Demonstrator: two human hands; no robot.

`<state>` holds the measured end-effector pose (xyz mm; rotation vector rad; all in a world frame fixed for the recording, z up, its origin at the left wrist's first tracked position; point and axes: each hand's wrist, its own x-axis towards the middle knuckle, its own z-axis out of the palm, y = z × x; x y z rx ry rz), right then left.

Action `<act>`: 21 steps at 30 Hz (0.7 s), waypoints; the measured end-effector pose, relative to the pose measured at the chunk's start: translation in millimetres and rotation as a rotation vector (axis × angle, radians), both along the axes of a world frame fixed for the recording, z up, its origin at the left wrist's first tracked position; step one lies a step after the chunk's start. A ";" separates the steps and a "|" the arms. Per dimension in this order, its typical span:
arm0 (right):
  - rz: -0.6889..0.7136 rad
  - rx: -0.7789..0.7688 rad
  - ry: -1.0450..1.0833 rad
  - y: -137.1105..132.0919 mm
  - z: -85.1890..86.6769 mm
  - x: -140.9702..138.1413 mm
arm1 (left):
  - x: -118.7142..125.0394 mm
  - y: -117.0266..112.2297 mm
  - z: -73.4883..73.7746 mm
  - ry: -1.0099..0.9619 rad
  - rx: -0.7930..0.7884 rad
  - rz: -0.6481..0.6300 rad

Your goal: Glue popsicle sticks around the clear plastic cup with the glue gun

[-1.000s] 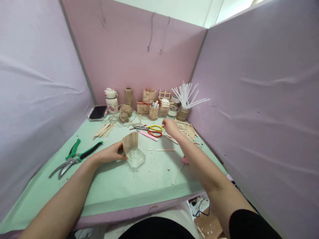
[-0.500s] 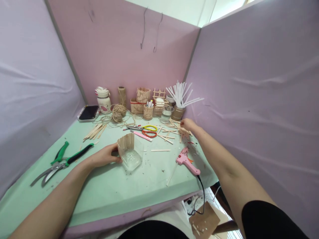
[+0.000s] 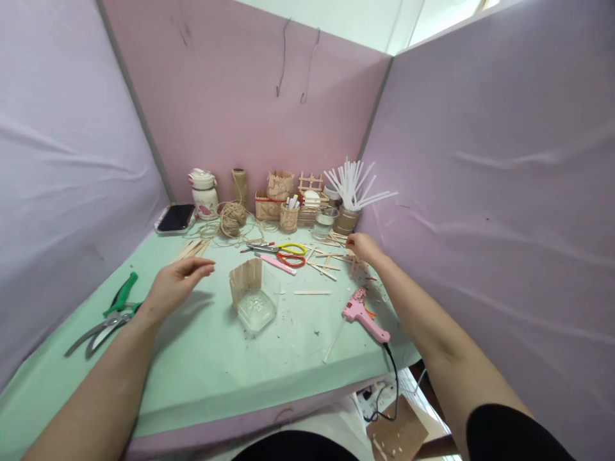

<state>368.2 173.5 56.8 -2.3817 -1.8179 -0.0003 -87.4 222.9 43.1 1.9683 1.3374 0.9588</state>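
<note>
My left hand [image 3: 181, 280] hovers over the left side of the table, its fingers loosely stretched and nothing in them. To its right stands a clear container [image 3: 258, 308], with wooden craft sticks [image 3: 246, 282] covering its far left side. Behind that hand lies a bundle of craft sticks [image 3: 195, 248], partly hidden. At the back right, my right hand [image 3: 364, 248] has its fingertips pinched together over scattered craft sticks [image 3: 327, 264]; what they grip is too small to make out. A pink glue gun [image 3: 364, 315] lies nearer to me, below my right forearm.
Green-handled pruning shears [image 3: 113, 320] lie at the left, partly under my forearm. Scissors [image 3: 291, 254] and a pink cutter [image 3: 276, 264] lie mid-table. Along the back are a phone [image 3: 176, 218], a bottle [image 3: 204, 195], twine [image 3: 233, 219] and a pot of white glue sticks [image 3: 346, 219]. A cord [image 3: 394, 378] hangs off the front edge.
My left hand has let go of the clear container and moved up and to the left. The container stays on the table. My right hand has hardly moved among the sticks.
</note>
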 end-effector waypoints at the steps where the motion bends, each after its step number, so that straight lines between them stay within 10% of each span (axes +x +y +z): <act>1: 0.034 0.055 -0.005 -10.6 6.0 -7.4 | -1.0 -8.4 5.2 -0.039 0.054 0.140; 5: 0.187 0.295 -0.003 -73.1 18.8 -58.4 | 6.4 -69.6 16.7 -0.233 0.120 0.387; 11: 0.601 0.748 0.091 -154.3 2.2 -151.2 | 70.0 -165.5 -8.2 -0.540 -0.147 -0.125; 21: 0.604 0.826 0.221 -153.0 -32.5 -199.8 | 99.9 -169.7 -33.0 -0.728 -0.213 -0.036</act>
